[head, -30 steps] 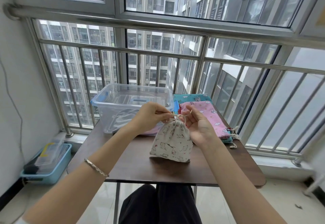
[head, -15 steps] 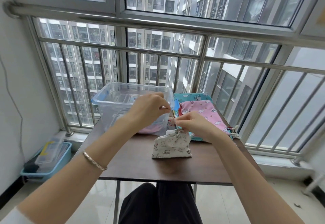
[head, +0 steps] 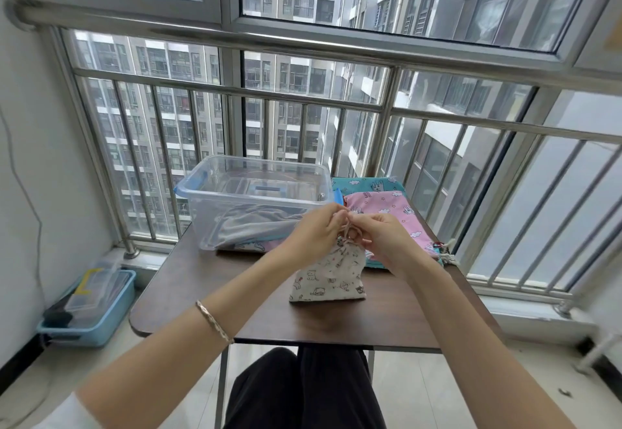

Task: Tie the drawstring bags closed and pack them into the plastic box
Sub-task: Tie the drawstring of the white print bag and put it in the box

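Just in front of the plastic box (head: pixel 255 193), the left hand (head: pixel 314 233) and right hand (head: pixel 383 237) pinch what looks like the drawstring (head: pixel 351 234) above the cream bag (head: pixel 331 274) on the bench (head: pixel 188 280).

clear plastic box (head: pixel 255 200); printed cloth bag (head: pixel 331 274)

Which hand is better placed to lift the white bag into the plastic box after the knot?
Probably the left. The left hand is nearer the plastic box, which stands left of the white bag; the right hand would have to reach across. Both pinch the drawstring.
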Available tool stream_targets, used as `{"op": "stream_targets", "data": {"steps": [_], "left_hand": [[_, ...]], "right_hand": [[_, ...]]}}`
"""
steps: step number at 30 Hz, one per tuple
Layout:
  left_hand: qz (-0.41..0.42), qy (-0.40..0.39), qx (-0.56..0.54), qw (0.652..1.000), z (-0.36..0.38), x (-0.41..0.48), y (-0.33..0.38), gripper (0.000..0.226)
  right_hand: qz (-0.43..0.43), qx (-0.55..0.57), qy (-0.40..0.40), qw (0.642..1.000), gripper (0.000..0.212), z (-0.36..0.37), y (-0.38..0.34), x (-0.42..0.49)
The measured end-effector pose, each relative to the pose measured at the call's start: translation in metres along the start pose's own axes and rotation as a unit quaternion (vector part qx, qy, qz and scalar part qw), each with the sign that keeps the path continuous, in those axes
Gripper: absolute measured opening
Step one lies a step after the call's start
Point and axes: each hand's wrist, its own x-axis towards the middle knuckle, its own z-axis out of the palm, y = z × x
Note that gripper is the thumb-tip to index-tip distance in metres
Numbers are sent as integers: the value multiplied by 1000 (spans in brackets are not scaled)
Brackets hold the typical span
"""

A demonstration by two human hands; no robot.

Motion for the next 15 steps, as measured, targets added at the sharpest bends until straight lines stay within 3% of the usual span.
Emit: {"op": "stream_targets", "data": {"steps": [7, 11, 13, 15], "left_hand": [[-29, 25, -63, 997, 6, -3, -9, 14], [-58, 42, -89, 993, 1, -8, -14, 20], [-79, 56, -113, 989, -2, -8, -14, 18], [-91, 58, -109, 988, -6, -7, -15, 18]], "right_hand": [[12, 17, 63, 998, 18, 2, 6, -3], [27, 27, 94, 995, 9, 5, 6, -5], [36, 52, 77, 995, 23, 4, 5, -7], [6, 8, 55, 998, 29, 5, 4, -11]]}}
